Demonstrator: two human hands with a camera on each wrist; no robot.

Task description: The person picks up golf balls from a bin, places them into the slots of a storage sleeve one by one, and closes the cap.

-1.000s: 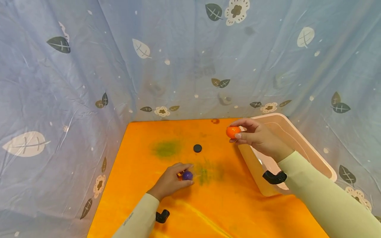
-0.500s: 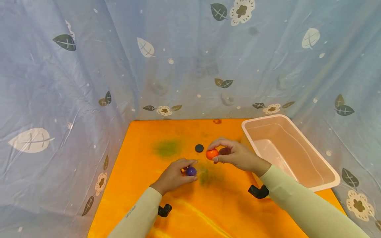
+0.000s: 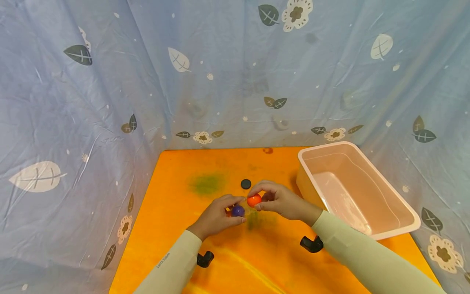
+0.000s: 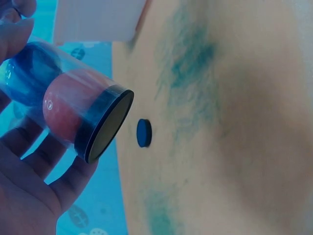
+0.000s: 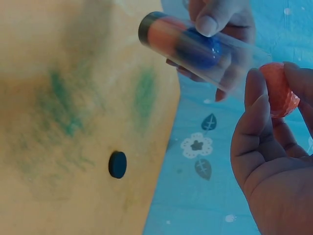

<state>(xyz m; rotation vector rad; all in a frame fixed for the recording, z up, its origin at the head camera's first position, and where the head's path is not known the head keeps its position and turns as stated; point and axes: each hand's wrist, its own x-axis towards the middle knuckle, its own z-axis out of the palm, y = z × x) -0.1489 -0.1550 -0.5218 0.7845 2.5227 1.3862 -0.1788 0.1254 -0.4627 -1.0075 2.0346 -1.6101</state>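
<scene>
My left hand [image 3: 216, 214] grips a clear plastic tube [image 5: 237, 58], its fingers curled round the side. A black cap [image 4: 108, 126] closes the tube's lower end. Inside, an orange ball [image 4: 62, 106] lies against that cap, with a purple ball [image 3: 238, 211] behind it. Between thumb and fingers, my right hand [image 3: 284, 204] pinches an orange golf ball [image 5: 279, 90], dimpled in the right wrist view. That ball is right at the tube's uncapped end. On the table just beyond both hands lies a small black disc [image 3: 246, 184], like a second cap.
A pale pink plastic tub [image 3: 304, 163] stands at the right of the orange-covered table [image 3: 176, 163], with nothing showing inside. Blue patterned curtain [image 3: 227, 81] encloses the back and both sides. Green smudges mark the table cover.
My right hand has come left and down from over the tub's edge, bringing the orange golf ball to the tube's end. My left hand still holds the tube, shifted slightly to the right.
</scene>
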